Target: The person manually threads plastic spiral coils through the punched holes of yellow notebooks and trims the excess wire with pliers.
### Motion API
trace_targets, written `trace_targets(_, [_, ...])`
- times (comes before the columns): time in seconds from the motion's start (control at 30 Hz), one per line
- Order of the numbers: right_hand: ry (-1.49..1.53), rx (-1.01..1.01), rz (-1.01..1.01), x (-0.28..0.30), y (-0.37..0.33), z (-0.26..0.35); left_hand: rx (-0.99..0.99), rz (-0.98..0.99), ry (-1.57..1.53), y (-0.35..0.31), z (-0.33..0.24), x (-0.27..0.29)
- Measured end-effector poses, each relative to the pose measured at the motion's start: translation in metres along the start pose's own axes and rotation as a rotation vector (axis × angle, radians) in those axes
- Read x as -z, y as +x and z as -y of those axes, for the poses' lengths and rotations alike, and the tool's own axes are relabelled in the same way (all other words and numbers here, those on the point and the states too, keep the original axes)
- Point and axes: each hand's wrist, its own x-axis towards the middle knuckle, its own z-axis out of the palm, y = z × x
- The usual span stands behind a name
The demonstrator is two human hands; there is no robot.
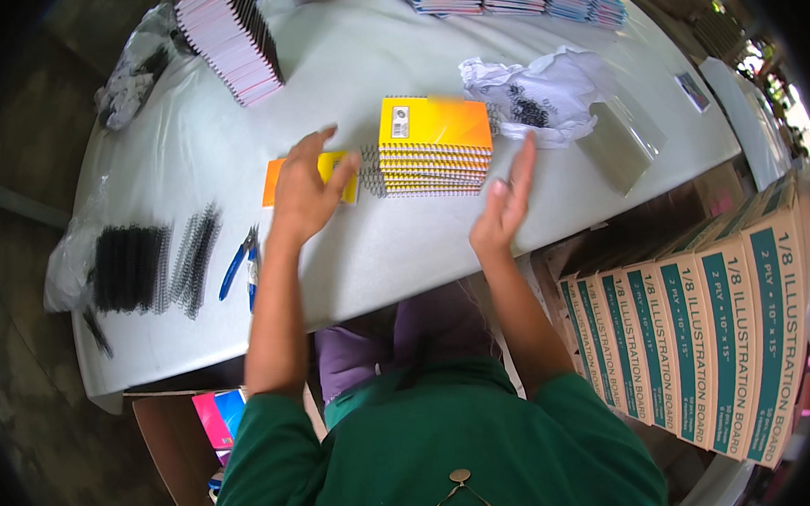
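Note:
A stack of yellow and orange spiral-bound notebooks point(434, 126) stands in front of me on the table, with loose wire coils showing at its left side. My left hand point(307, 189) is left of the stack, fingers spread over a small yellow-orange notebook or cover point(273, 179) that it partly hides. Whether the palm touches it I cannot tell. At the stack's right front corner my right hand point(503, 212) is raised with fingers extended and holds nothing. Blue-handled pliers point(232, 268) lie left of my left forearm. Beside them are several rows of black binding coils point(132, 270).
Crumpled white paper point(580, 80) holds dark coils right of the stack, near a clear plastic sheet point(616, 147). More notebook stacks point(230, 46) stand at the back. Large cartons point(697, 328) line my right; an open box point(171, 453) is below the left table edge.

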Motion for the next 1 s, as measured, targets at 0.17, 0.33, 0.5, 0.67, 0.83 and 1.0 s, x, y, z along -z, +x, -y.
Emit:
trace_targets(0.17, [0.21, -0.076, 0.285, -0.007, -0.048, 0.046, -0.115, 0.129, 0.249, -0.065, 0.038, 0.009])
trace_targets(0.33, [-0.206, 0.227, 0.832, -0.036, -0.083, 0.083, 0.593, 0.022, -0.774, -0.098, -0.04, 0.044])
trace_targets(0.5, [0.327, -0.129, 0.544, -0.041, -0.055, 0.075, 0.55, -0.071, -0.637, -0.093, 0.005, 0.074])
trace_targets(0.67, [0.482, -0.569, 0.792, -0.037, -0.039, 0.041, 0.497, -0.177, 0.921, -0.114, 0.143, 0.088])
trace_targets(0.83, [0.523, -0.523, 0.952, -0.04, -0.034, 0.025, 0.551, -0.155, 0.661, -0.107, 0.14, 0.101])
trace_targets(1.0, [0.563, -0.579, 0.881, -0.045, -0.039, 0.028, 0.386, -0.312, 0.459, -0.089, 0.113, 0.128])
